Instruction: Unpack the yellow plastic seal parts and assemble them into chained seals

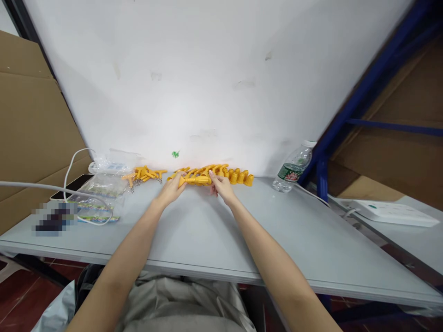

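Between my hands lies a yellow ribbed plastic piece [198, 180], held level just above the table near the back wall. My left hand [172, 188] grips its narrower left end. The fingers of my right hand [220, 185] close on its wider right end. Right behind it runs a row of similar yellow plastic pieces [238, 176], several of them partly hidden by my hands. To the left sits a small pile of yellow branching pieces [145, 173] with metal chains attached.
Clear plastic bags [104, 185], a phone [74, 184] and a white cable [41, 185] lie at the left. A plastic bottle [293, 168] leans against the blue frame [322, 177] at the right. A white power strip [391, 213] lies beyond it. Cardboard [31, 120] stands at left.
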Demonstrator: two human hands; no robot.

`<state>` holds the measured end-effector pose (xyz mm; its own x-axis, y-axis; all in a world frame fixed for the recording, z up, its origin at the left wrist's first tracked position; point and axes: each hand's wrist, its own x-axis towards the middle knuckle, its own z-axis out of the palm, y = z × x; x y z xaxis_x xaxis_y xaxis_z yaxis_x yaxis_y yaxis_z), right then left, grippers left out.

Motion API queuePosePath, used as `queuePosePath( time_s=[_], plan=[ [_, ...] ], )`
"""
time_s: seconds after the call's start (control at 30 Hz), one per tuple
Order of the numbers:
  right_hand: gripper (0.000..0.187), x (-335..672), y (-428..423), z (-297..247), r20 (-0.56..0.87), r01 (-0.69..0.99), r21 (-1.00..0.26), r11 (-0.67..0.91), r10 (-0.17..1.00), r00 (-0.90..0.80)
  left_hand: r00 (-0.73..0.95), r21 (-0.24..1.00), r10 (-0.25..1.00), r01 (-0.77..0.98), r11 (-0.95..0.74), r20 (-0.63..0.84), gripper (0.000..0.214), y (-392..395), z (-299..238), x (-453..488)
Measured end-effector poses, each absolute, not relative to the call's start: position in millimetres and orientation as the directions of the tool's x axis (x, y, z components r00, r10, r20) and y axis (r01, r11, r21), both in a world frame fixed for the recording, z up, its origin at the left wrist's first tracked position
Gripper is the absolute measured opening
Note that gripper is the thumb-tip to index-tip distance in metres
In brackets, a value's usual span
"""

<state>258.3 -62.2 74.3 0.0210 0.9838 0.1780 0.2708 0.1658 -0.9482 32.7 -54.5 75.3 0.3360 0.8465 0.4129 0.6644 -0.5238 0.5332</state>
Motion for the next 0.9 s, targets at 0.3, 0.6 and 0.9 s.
queuePosePath(
  time_s=[0.3, 0.6, 0.9],
  plan=[
    [0.061, 268.1, -62.3, 75.2, 0.306, 0.102, -0.942, 0.321, 0.942, -0.136, 0.309, 0.597, 0.854, 0.615, -0.515, 0.418, 0.04, -48.5, 70.2, 28.9],
    [0.054, 263.1, -62.2, 75.9, 0.239, 0.152, -0.957, 0.245, 0.969, -0.057, 0.34, 0.581, 0.833, 0.6, -0.55, 0.437, 0.044, -47.8, 69.4, 28.2],
    [0.056, 268.1, -63.4, 77.6, 0.229, 0.125, -0.962, 0.244, 0.966, -0.122, 0.349, 0.572, 0.83, 0.605, -0.553, 0.434, 0.045, -47.2, 68.9, 27.4]
  ],
)
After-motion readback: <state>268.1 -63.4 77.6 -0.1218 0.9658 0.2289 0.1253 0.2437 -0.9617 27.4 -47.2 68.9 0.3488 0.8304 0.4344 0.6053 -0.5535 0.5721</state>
